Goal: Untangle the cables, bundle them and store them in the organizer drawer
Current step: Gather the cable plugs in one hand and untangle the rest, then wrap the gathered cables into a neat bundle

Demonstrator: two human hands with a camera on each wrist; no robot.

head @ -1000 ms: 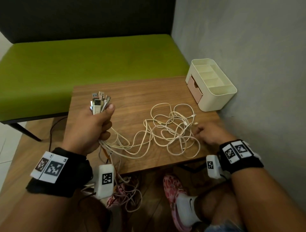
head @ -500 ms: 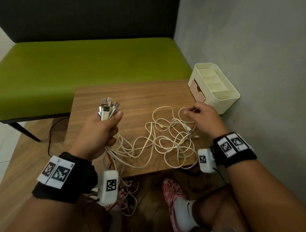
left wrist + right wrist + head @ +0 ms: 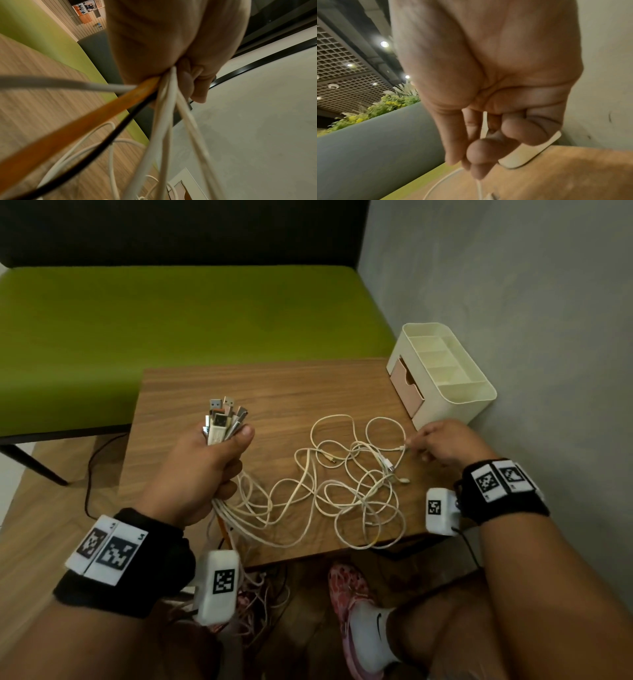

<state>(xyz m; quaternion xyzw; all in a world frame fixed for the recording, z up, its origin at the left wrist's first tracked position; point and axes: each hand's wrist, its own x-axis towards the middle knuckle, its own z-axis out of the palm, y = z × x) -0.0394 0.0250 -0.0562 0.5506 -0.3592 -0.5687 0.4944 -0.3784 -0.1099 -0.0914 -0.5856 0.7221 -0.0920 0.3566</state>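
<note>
My left hand point(image 3: 202, 470) grips a bunch of cable ends, with the USB plugs point(image 3: 224, 417) sticking up out of the fist. Below the fist point(image 3: 171, 47) white, orange and black cables point(image 3: 164, 108) run down. A tangle of white cables point(image 3: 346, 484) lies on the wooden table point(image 3: 274, 385). My right hand point(image 3: 442, 445) pinches one white cable point(image 3: 485, 121) at the tangle's right edge, just in front of the organizer. The cream organizer point(image 3: 445, 374) with its pink drawer point(image 3: 407, 386) stands at the table's far right corner; the drawer is in.
A green bench point(image 3: 171, 330) runs behind the table and a grey wall point(image 3: 531, 337) is close on the right. More cables point(image 3: 260, 594) hang to the floor beneath the table's front edge. My knee and a pink shoe point(image 3: 356, 621) are below.
My right hand went from the tangle's near right side up toward the organizer, then settled a little lower, pinching a cable end. The left hand kept its grip on the plugs.
</note>
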